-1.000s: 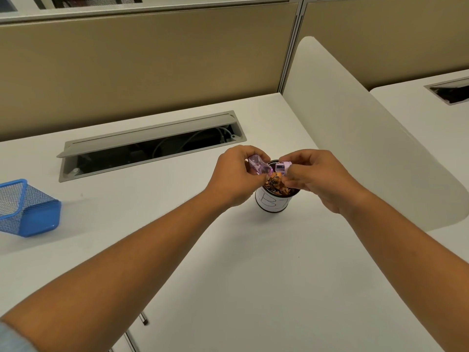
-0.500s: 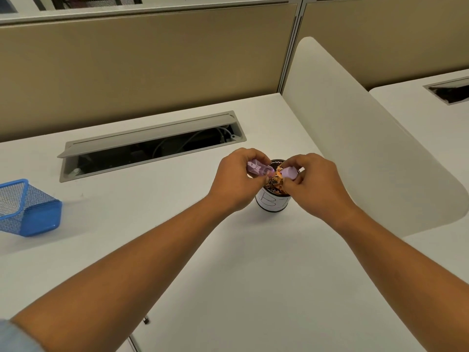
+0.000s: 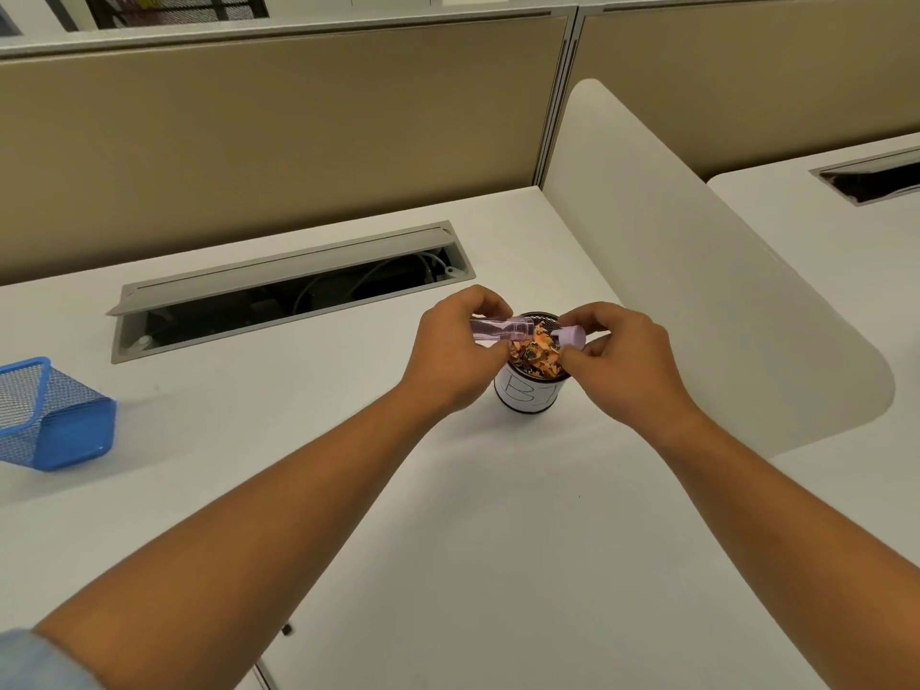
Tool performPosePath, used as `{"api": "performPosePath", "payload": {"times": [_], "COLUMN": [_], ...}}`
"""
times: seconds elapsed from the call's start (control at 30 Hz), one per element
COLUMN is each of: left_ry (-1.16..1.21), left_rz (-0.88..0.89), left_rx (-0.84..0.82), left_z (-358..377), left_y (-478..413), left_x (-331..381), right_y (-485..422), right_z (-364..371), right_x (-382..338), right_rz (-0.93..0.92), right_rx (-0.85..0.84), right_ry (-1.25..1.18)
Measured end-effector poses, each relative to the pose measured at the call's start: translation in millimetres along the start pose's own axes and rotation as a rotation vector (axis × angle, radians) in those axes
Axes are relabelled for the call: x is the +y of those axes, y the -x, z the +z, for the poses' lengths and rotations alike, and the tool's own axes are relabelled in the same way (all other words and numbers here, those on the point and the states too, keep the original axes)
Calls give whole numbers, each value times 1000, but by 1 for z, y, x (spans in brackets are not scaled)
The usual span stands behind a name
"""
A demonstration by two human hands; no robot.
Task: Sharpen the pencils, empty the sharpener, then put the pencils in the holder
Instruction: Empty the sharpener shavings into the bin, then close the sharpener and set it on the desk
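My left hand [image 3: 455, 353] holds the clear purple sharpener case [image 3: 503, 328] level over a small round bin [image 3: 528, 396] with a white label. Its open end faces right. My right hand [image 3: 620, 363] pinches the pale purple sharpener cap [image 3: 570, 337] just right of that open end, a small gap between the two parts. The bin is full of orange and brown pencil shavings [image 3: 537, 353]. A blue mesh pencil holder [image 3: 52, 415] lies on its side at the desk's far left. No pencils are in view.
A grey cable tray [image 3: 284, 291] with its lid raised runs across the white desk behind the hands. A rounded white divider panel [image 3: 697, 271] stands close on the right. Tan partition walls close the back.
The sharpener case has turned from tilted mouth-down to level in my left hand. My right hand has brought the cap level with the case's open end.
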State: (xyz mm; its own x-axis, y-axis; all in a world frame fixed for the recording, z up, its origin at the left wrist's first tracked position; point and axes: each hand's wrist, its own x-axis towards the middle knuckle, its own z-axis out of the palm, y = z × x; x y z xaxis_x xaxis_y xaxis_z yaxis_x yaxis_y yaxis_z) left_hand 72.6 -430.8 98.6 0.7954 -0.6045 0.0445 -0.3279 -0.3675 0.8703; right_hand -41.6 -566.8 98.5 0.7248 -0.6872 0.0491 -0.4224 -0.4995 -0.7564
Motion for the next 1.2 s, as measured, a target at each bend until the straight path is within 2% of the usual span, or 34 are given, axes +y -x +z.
{"api": "performPosePath", "payload": {"times": [0.17,0.33,0.5,0.77,0.87,1.03,1.2], "left_ry": [303,539,545,471,447,492,573], "left_rz": [-132,-115,-47,-78,-109,-157,-205], "left_rx": [-21,-49,-46,69,86,103,115], "left_z": [-10,-34,-67,-121,-142,-188,-227], "left_y": [11,56,129,238,266,311,341], "left_x": [2,8,2,-30,-38,-53,-62], "right_y": [11,49,105,189,210,252,279], "right_z": [-12,-33,-35,8,25,60,88], "right_x": [-15,-52,-87,-121,-134,-159,-182], "right_rz": [77,57,-50,-157,-191,-143,-188], "right_rx": [19,-110,-287,-547,-593,-674,-663], "right_ry": [-326,-565,-558,-283,-282,-402,-455]}}
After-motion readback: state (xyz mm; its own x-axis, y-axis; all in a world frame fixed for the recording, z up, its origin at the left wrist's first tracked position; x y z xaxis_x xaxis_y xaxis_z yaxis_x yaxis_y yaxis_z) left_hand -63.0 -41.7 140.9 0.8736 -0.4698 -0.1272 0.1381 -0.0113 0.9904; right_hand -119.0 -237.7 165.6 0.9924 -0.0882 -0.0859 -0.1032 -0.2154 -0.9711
